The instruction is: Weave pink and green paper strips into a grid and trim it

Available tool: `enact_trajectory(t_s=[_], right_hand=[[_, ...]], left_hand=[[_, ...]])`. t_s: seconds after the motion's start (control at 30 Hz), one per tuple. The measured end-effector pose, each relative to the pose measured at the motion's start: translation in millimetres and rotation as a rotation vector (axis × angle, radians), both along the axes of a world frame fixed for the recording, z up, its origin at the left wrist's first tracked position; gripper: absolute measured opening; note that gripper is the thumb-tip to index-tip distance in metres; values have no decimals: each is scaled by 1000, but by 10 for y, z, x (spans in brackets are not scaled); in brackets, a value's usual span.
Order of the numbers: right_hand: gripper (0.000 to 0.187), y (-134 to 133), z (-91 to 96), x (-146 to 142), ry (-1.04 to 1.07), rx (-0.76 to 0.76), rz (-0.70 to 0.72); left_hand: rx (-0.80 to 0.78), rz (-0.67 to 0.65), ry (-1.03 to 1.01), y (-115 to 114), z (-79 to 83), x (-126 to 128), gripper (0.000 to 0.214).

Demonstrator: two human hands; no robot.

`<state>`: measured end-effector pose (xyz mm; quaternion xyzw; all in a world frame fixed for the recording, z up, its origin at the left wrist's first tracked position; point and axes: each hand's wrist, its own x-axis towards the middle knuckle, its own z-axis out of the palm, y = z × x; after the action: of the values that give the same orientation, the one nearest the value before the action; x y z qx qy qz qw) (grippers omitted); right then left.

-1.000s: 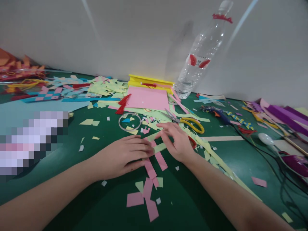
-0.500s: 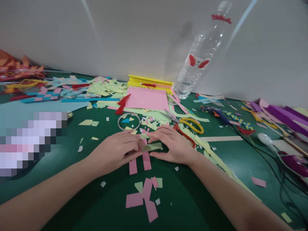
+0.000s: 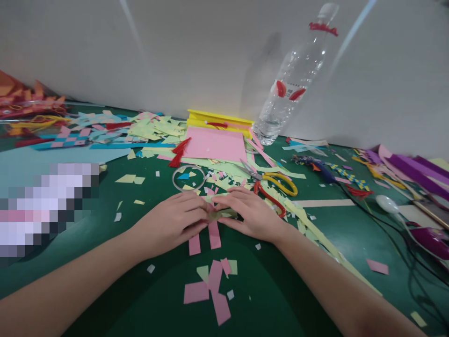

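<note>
My left hand (image 3: 171, 217) is closed, its fingertips pressed on a small piece of crossed paper strips low over the table. Pink paper strips (image 3: 214, 235) stick out below it toward me. Opposite it, my right hand (image 3: 250, 213) curls its thumb and fingers around a pale green paper strip (image 3: 227, 213) that crosses the pink ones. The fingertips of both hands nearly meet, and they cover most of the weave. Loose cut pink pieces (image 3: 196, 292) lie nearer to me. Just beyond my right hand rest scissors (image 3: 277, 182) with yellow and red handles.
A ring of tape (image 3: 189, 178) lies beyond my left hand. Farther back are pink paper (image 3: 213, 144), a yellow folded piece (image 3: 220, 119) and a leaning water bottle (image 3: 287, 89). Paper scraps cover much of the green table (image 3: 147, 299). A glue gun (image 3: 428, 238) with a cord is at right.
My right hand's fingers have moved slightly left and closed in on the green strip. The left fingers have shifted a little over the weave, and less of the strip shows now.
</note>
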<state>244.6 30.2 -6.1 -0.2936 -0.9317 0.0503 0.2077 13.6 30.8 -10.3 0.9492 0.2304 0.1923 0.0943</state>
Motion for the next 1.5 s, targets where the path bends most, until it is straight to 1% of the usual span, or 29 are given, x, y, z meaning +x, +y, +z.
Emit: enact_trajectory(t_s=[0.13, 0.23, 0.3, 0.4, 0.47, 0.57, 0.63, 0.73, 0.87, 1.03, 1.1, 1.2, 1.3, 1.5], right_hand=[[34, -11, 10, -9, 3, -6, -3], [36, -24, 19, -12, 68, 7, -1], [35, -22, 16, -10, 131, 39, -41], [31, 2, -6, -2, 175, 99, -143], [34, 25, -26, 11, 180, 97, -196], [41, 47, -38, 38, 185, 82, -226], [36, 47, -32, 56, 214, 136, -216], [27, 36, -18, 70, 248, 245, -162], [25, 29, -36, 70, 200, 308, -80], [24, 28, -79, 74, 169, 328, -69], [23, 23, -78, 73, 168, 327, -55], [24, 12, -66, 63, 176, 309, -42], [24, 4, -53, 46, 174, 289, -42], [22, 2, -57, 35, 164, 283, -45]], left_hand=[[33, -5, 14, -16, 22, 7, 22], [37, -7, 31, -20, 37, 10, 22], [36, -6, 33, -19, 40, 10, 23], [46, 8, 35, -16, 38, 5, 23], [52, 19, 37, -15, 37, -1, 22], [39, 31, 41, -16, 37, -8, 23], [31, 31, 42, -15, 27, -11, 24], [40, 25, 14, -6, -9, -17, 22], [30, 26, -17, 6, -48, -24, 19], [28, 55, -26, 8, -50, -25, 16], [23, 93, -19, 7, -50, -24, 18], [-32, 139, -5, 7, -48, -21, 25], [-71, 121, -23, 8, -46, -22, 21], [-37, 94, -24, 1, -50, -21, 18]])
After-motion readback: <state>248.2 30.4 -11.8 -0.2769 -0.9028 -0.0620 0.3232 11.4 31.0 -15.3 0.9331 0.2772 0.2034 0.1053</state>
